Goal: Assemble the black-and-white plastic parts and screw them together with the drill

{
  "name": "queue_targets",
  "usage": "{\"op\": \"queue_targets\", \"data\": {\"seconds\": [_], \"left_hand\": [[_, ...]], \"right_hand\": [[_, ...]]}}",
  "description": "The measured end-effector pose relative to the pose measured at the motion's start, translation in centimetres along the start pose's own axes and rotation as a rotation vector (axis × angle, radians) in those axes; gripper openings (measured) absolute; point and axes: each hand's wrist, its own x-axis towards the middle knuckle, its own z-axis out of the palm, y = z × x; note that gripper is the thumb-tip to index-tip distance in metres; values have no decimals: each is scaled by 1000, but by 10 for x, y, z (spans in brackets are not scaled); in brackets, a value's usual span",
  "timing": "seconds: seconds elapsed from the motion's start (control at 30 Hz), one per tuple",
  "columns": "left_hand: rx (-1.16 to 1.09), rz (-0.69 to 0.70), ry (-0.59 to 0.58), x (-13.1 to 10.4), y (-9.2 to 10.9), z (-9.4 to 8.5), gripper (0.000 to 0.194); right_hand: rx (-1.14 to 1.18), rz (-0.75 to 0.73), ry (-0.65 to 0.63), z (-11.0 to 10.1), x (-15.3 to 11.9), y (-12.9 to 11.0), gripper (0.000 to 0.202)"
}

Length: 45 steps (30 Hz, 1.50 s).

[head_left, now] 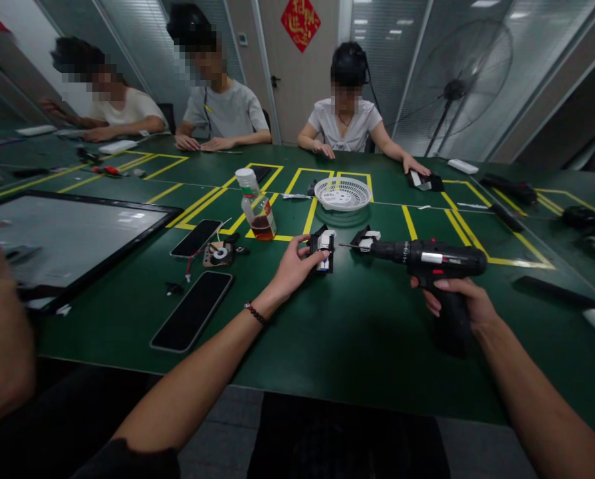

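My left hand (297, 266) grips a small black-and-white part (326, 247) at the middle of the green table, thumb across its front and fingers behind. In my right hand (464, 303) is a black cordless drill (427, 258), held by its handle. The drill lies level and its thin bit (347, 246) points left, close to the part, with what looks like a small gap between them. A second black-and-white piece (367, 238) stands just behind the bit and the drill's front end. What the part is, I cannot tell.
A glass bottle (260, 216) and a white plastic basket (343, 193) stand beyond my hands. Phones (192, 311), a small wired component (219, 253) and a large flat panel (78, 233) lie left. Three people sit opposite; one touches a black piece (429, 181). Another arm (0, 326) shows at far left.
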Motion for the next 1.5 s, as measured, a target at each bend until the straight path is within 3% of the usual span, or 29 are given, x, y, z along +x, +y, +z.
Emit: {"op": "queue_targets", "data": {"seconds": [0.33,0.67,0.83,1.0,1.23,1.5], "left_hand": [[125,90,34,-2,-3,2,73],[89,111,22,-4,0,1,70],[88,114,16,-5,-1,1,73],[108,104,17,-6,0,2,73],[246,163,85,-6,-2,1,75],[590,282,224,-16,4,2,75]], "right_hand": [[7,16,-30,5,-5,-4,32],[60,-10,-12,6,-8,-5,38],[95,-16,-42,9,-9,-9,54],[104,15,-28,9,-9,-9,49],[111,-11,-53,6,-8,-6,57],[9,14,-156,-3,-6,0,28]]}}
